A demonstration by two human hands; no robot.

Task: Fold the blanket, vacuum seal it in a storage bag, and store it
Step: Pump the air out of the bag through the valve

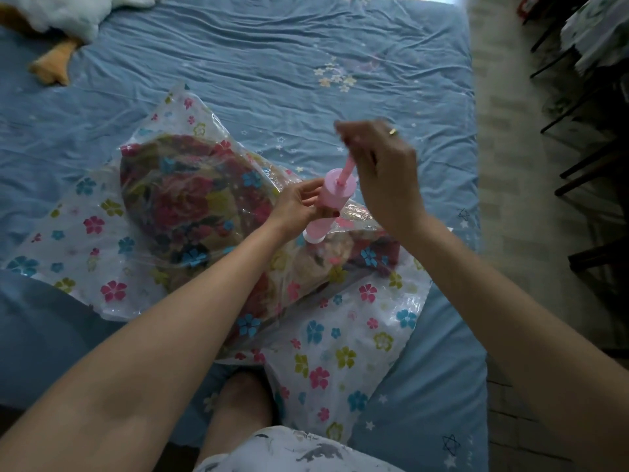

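A folded floral blanket [190, 202] lies inside a clear storage bag [343, 345] printed with coloured flowers, on the blue bed sheet [238, 52]. A pink hand pump [332, 202] stands upright on the bag, its white base pressed onto the plastic near the blanket's right side. My left hand [299, 206] is wrapped around the pump's cylinder. My right hand [377, 168] grips the pump's pink plunger handle, which is pulled up out of the cylinder. The bag's plastic is wrinkled tight around the blanket.
A white and orange plush toy [64, 25] lies at the bed's far left corner. The bed's right edge meets a light floor [517, 185], with dark chair legs [592, 158] beyond. My knee [245, 400] rests at the bag's near edge.
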